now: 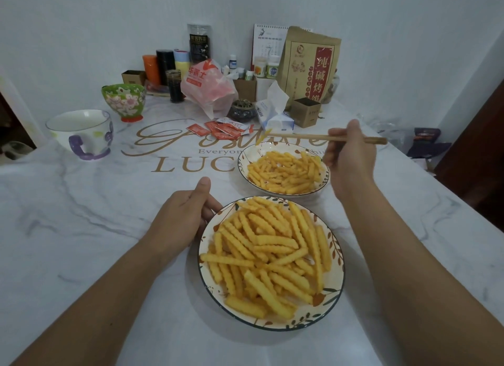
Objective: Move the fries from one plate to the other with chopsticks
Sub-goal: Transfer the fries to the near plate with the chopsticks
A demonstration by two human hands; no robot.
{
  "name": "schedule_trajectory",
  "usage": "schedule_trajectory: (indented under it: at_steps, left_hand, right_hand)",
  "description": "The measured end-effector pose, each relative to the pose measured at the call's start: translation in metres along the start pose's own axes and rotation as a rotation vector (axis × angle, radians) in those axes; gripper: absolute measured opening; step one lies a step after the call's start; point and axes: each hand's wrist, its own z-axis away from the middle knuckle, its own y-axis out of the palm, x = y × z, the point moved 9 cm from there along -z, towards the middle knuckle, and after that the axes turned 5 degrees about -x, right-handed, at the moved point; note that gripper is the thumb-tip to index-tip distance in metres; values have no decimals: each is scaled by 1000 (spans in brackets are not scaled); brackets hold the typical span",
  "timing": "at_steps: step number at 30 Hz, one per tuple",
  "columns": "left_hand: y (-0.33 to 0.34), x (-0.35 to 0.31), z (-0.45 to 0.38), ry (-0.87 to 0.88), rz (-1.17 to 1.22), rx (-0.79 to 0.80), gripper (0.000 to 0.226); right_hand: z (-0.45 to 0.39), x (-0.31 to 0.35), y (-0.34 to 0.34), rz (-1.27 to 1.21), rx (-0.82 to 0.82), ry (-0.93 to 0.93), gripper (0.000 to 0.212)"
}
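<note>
Two leaf-patterned plates sit on the marble table. The near plate [336, 245] carries a big heap of crinkle-cut fries [268, 252]. The far plate [243, 158] holds a smaller pile of fries [286, 172]. My left hand [181, 215] rests against the near plate's left rim, fingers curled at its edge. My right hand [350, 158] hovers over the far plate's right side and grips a pair of wooden chopsticks [300, 136]. They lie level, tips pointing left above the far plate, with no fry between them.
Ketchup sachets [218, 130] and a tissue pack [275, 115] lie just behind the far plate. A white mug [80, 132] and a green floral bowl [124, 100] stand at the left. Jars, bottles, a pink bag [208, 89] and a brown paper bag [309, 65] crowd the back wall.
</note>
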Motion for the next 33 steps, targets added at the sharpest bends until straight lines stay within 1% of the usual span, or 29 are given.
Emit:
schedule_trajectory:
  at_steps: [2,3,7,10,12,15,17,18,19,21,23,24,25,26,29,31,33]
  left_hand:
    - [0,0,0,-1,-7,-5,67]
    - [0,0,0,-2,-8,-5,67]
    - [0,-1,1,1,6,-1,67]
    - [1,-1,2,0,18,2,66]
    - [0,-1,2,-2,20,1,66]
    - [1,-1,2,-11,14,3,66]
    - [1,0,2,-13,22,4,67]
    - [1,0,2,-12,24,6,67]
    - [1,0,2,-11,23,7,67]
    - [1,0,2,-13,16,3,66]
    - [0,0,2,-14,15,-3,66]
    - [0,0,2,-15,16,-5,66]
    - [0,0,2,-15,15,-6,66]
    - [0,-1,3,-15,12,-6,66]
    - [1,-2,4,-12,15,-5,66]
    - [0,-2,4,-13,22,-3,66]
    - [0,-1,4,-15,27,2,66]
  right_hand:
    - [-3,6,-8,-137,23,95,49]
    - [-1,9,-9,-173,65,136,50]
    - [18,19,-6,-191,356,290,49]
    - [37,21,3,-72,590,358,51]
    - [53,17,14,18,732,386,49]
    - [74,11,25,189,838,348,42]
    - [76,16,27,263,819,260,40]
    - [70,22,25,247,762,213,41]
    - [60,28,20,194,668,164,42]
    - [35,39,2,71,407,36,49]
    - [22,45,-16,49,180,-90,56]
    - [20,46,-22,76,112,-136,57]
    - [21,46,-23,121,80,-179,55]
    - [22,46,-22,181,82,-224,50]
    - [28,41,-9,421,184,-363,35]
    - [26,37,-5,542,200,-422,31]
    - [23,35,-5,589,191,-452,30]
